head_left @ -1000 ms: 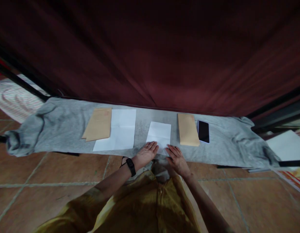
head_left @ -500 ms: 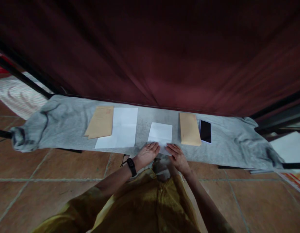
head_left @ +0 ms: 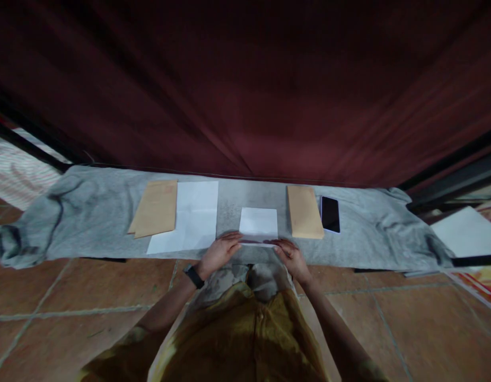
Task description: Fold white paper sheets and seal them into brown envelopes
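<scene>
A small white sheet of paper lies on a grey cloth spread over the floor. Its near edge is lifted and folded up. My left hand, with a black wristband, pinches the near left corner of that sheet. My right hand pinches the near right corner. Both hands have their fingers closed on the paper's edge.
On the cloth lie a brown envelope beside a larger white sheet on the left, and another brown envelope and a black phone on the right. A dark red curtain hangs behind. More paper lies far right.
My hands lay flat on the near edge of the small sheet; now they grip its corners and have raised that edge into a fold. The view shifted slightly.
</scene>
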A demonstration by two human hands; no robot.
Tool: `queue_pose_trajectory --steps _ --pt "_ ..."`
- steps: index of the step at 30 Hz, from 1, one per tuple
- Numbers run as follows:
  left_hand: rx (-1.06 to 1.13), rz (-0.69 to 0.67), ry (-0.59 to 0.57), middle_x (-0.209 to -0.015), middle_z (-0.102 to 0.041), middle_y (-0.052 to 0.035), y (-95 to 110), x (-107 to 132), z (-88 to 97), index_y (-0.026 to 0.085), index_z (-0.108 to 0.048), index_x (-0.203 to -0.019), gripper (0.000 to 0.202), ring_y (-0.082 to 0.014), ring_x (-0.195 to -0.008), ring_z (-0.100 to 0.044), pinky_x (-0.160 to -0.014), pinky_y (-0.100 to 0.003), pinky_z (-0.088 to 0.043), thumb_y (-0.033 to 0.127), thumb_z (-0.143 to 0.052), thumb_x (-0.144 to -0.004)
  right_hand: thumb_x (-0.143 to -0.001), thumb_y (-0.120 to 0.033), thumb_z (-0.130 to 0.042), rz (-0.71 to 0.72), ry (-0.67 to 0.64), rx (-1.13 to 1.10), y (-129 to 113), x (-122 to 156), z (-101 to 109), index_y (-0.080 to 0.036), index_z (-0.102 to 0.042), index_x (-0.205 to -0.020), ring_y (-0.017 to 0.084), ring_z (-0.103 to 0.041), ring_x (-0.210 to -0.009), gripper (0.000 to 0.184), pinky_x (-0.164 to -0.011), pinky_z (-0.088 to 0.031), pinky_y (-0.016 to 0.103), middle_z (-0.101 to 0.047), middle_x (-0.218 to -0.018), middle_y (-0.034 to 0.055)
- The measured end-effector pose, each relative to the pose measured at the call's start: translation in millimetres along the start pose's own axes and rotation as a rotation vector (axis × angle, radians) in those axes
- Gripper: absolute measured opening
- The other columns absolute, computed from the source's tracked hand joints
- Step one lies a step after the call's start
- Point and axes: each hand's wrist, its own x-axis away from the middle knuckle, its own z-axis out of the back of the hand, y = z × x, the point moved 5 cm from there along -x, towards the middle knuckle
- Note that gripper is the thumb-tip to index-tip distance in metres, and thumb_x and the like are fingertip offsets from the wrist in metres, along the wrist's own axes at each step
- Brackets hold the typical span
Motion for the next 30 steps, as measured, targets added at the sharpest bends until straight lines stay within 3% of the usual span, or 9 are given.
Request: queue_pose_trajectory --steps 3,6,12,18,23,30 --pt "0.025 -0.006 0.016 -0.135 -0.066 -0.0073 0.1 -5.7 -3.7 0.022 -0.071 -0.116 0.026 -0.0204 -0.13 -0.057 -0.112 -0.043 -0.047 0.02 -0.058 -0.094 -0.099 -0.035 -0.054 0.022 0.03 0.02 -0.5 -3.3 0.9 -0.028 -0.073 -0.118 0.024 -0.066 -0.116 0.028 -0.103 -0.052 0.046 -0.073 -0.121 0.0056" --pt "0.051 0.041 0.049 -0.123 -0.072 -0.0063 -2.2 -15.0 -2.8 0.022 -0.072 -0.112 0.023 -0.0207 -0.122 -0.061 -0.108 -0.042 -0.049 0.022 -0.056 -0.096 -0.1 -0.035 -0.051 0.064 0.036 0.033 -1.5 -8.0 0.8 -0.026 -0.074 -0.111 0.024 -0.066 -0.112 0.028 -0.102 -0.052 0.044 -0.074 -0.117 0.0072" --pt "0.084 0.211 0.099 -0.088 -0.072 -0.0048 -4.2 -26.7 -0.3 0.019 -0.072 -0.087 0.023 -0.0191 -0.092 -0.065 -0.087 -0.033 -0.052 0.027 -0.053 -0.098 -0.102 -0.05 -0.043 -0.099 0.165 0.188 6.8 -17.8 1.1 -0.021 -0.068 -0.077 0.023 -0.066 -0.083 0.046 -0.081 -0.052 0.035 -0.07 -0.079 0.0072" --pt "0.16 0.335 0.223 -0.083 -0.069 -0.0036 -8.2 -19.6 -8.0 0.018 -0.069 -0.083 0.022 -0.0174 -0.082 -0.064 -0.077 -0.03 -0.052 0.031 -0.057 -0.096 -0.103 -0.052 -0.039 -0.156 0.221 0.149 6.5 -21.6 -5.5 -0.02 -0.065 -0.081 0.021 -0.065 -0.082 0.047 -0.079 -0.05 0.032 -0.07 -0.08 0.0063" --pt "0.182 0.314 0.246 -0.086 -0.07 -0.0035 -3.4 -5.1 -9.9 0.02 -0.068 -0.084 0.023 -0.019 -0.087 -0.066 -0.081 -0.031 -0.053 0.033 -0.055 -0.097 -0.102 -0.055 -0.04 -0.149 0.248 0.163 4.7 -13.8 -5.2 -0.022 -0.06 -0.071 0.021 -0.062 -0.076 0.049 -0.075 -0.048 0.032 -0.066 -0.073 0.0046" --pt "0.096 0.396 0.335 -0.089 -0.07 -0.0036 6.9 2.6 -13.7 0.021 -0.066 -0.09 0.021 -0.0184 -0.086 -0.065 -0.08 -0.029 -0.051 0.034 -0.052 -0.099 -0.103 -0.052 -0.037 -0.18 0.23 0.197 2.9 -17.0 -9.8 -0.022 -0.062 -0.077 0.021 -0.064 -0.075 0.047 -0.074 -0.046 0.032 -0.068 -0.074 0.005"
